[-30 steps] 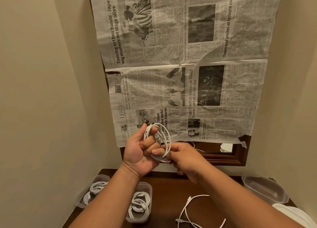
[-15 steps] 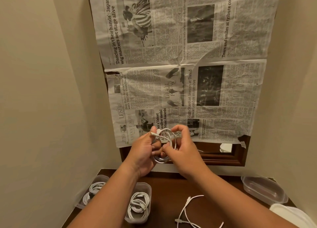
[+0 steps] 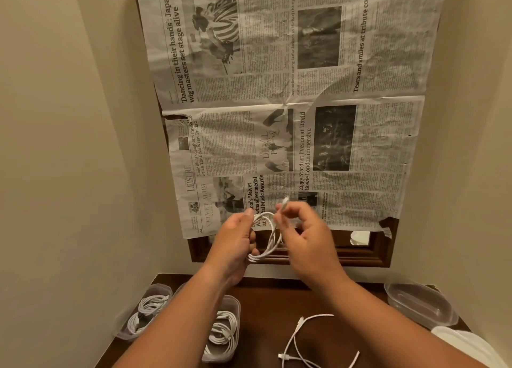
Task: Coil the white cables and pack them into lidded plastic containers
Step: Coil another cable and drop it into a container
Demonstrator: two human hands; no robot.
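White coiled cables (image 3: 151,305) lie in two clear plastic containers (image 3: 235,306) at lower left. At frame centre, above the dark wooden table (image 3: 266,306), the left hand (image 3: 235,237) grips a white cable loop (image 3: 267,245) with curled fingers. The right hand (image 3: 307,234) pinches its plug end (image 3: 284,202). A loose white cable (image 3: 293,337) lies lower centre, and an empty clear container (image 3: 421,304) sits lower right.

I see a thin white cable (image 3: 260,255) wound into an upright coil, gripped by my left hand (image 3: 235,237), its plug end pinched in my right hand (image 3: 307,234). At 7 o'clock two lidless clear plastic tubs, the outer tub (image 3: 163,288) and the inner tub (image 3: 235,305), hold coiled white cables. At 6 o'clock a loose white cable (image 3: 318,316) sprawls on the tabletop (image 3: 277,298). At 4 o'clock sit an empty clear tub (image 3: 421,304) and a white lid (image 3: 471,345).
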